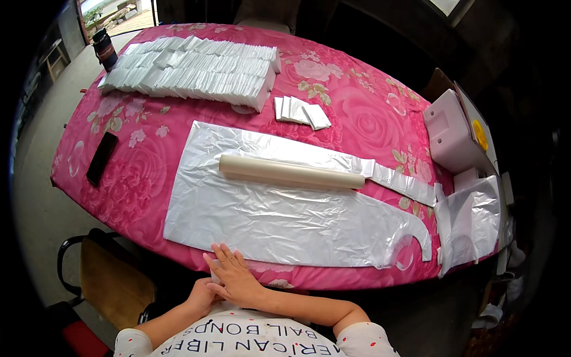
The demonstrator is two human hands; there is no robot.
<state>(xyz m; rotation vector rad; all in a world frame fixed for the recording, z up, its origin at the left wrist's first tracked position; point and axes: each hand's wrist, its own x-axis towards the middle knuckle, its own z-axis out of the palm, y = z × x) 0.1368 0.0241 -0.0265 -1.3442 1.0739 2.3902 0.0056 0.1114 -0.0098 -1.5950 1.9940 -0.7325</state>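
My right hand (236,278) is held in front of my body by the table's near edge, with its fingers stretched out and spread. Tucked against its palm side is my left hand (200,299), whose fingers are closed. A small bit of a white folded packet (214,277) shows between the two hands; the rest is hidden. Just beyond my fingertips lies a shiny white plastic sheet (279,226), apron-like, with a curved cut-out and strap-like ends at the right. A long cream-coloured tube (291,171) rests on top of it, touched by neither hand.
Rows of white folded packets (190,68) fill the far left of the pink flowered tablecloth (369,119). Several loose packets (301,112) lie nearby. A black phone (102,159), a dark bottle (104,50), a white foam box (453,128), more plastic sheeting (470,220) and a chair (116,271) surround the work.
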